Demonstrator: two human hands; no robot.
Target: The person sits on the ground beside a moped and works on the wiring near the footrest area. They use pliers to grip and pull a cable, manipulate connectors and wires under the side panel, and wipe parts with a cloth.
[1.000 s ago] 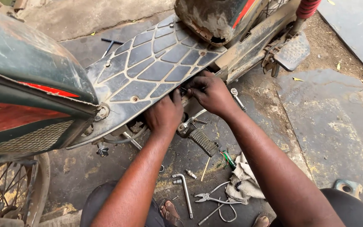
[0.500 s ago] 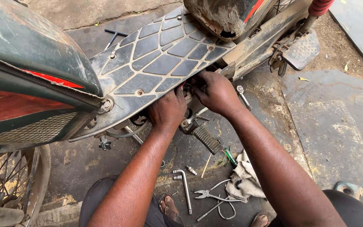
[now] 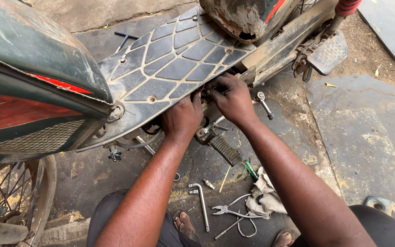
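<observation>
Nearest, pliers [image 3: 227, 210], an L-shaped wrench [image 3: 200, 201] and a rag [image 3: 264, 196] lie on the ground. Above them, the left hand [image 3: 182, 118] and right hand [image 3: 232, 98] press at the edge of the motorcycle's floorboard [image 3: 170, 64]; whether their curled fingers pinch the red wire [image 3: 201, 90] cannot be told.

One view only, from a camera on the person's head, looking steeply down and a little forward over both forearms. It sits close: the left hand [image 3: 182, 120] and right hand [image 3: 232, 99] fill the middle, under the edge of the footboard [image 3: 170, 68]. The motorbike's body crowds the left and far side, with a wheel [image 3: 10, 201] at near left. Near the bottom edge lie the ground and tools [image 3: 227, 211], with the person's knees.
</observation>
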